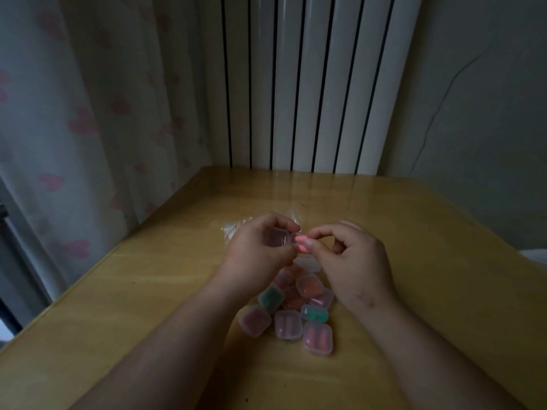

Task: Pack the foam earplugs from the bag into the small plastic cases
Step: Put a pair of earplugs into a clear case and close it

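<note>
My left hand [257, 247] holds a small clear plastic case [277, 236] above the wooden table [148, 276]. My right hand [352, 255] pinches a pink foam earplug [302, 240] at the open side of that case. A second pink earplug [301, 248] shows just below it, between the fingers of both hands. A clear plastic bag [233, 230] lies on the table behind my hands. Several closed cases [288, 324] with pink, orange or green earplugs inside are heaped between my forearms.
A white radiator [310, 84] stands behind the table's far edge. A curtain with pink hearts [74, 128] hangs along the left. The table's left edge runs diagonally toward me. Something white [535, 257] shows at the right edge.
</note>
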Demonstrator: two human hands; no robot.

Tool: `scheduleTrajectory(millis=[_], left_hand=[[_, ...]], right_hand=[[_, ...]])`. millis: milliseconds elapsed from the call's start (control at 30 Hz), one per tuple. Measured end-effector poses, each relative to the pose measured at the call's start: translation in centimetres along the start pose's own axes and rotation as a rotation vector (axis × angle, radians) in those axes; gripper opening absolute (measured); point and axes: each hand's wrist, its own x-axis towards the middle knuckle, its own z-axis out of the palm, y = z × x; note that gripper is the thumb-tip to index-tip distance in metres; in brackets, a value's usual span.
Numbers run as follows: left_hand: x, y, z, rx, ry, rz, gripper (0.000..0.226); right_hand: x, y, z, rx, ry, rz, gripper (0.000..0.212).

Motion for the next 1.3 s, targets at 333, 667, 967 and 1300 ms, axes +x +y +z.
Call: scheduleTrajectory(millis=[333,667,967,1300], left_hand=[[-0.2,0.4,-0.2,-0.064,-0.026,-0.013,0.025],[0.3,0.8,-0.2,-0.539,-0.072,-0.172,0.022],[0.0,0.4,-0.7,-0.259,-0.111,-0.068,0.032],[0.3,0.0,-0.5,-0.045,0.141,-0.076,0.022]], right_hand=[[0.0,0.0,0.3,0.229,-0.109,0.269,0.012],[0.4,-0.7,-0.2,0.556,-0.025,0.518,0.021],[0.4,-0.2,0.1,0.666,-0.007,0.584,0.008],[0.7,-0.3,-1.0,0.457,-0.013,0.495,0.011]])
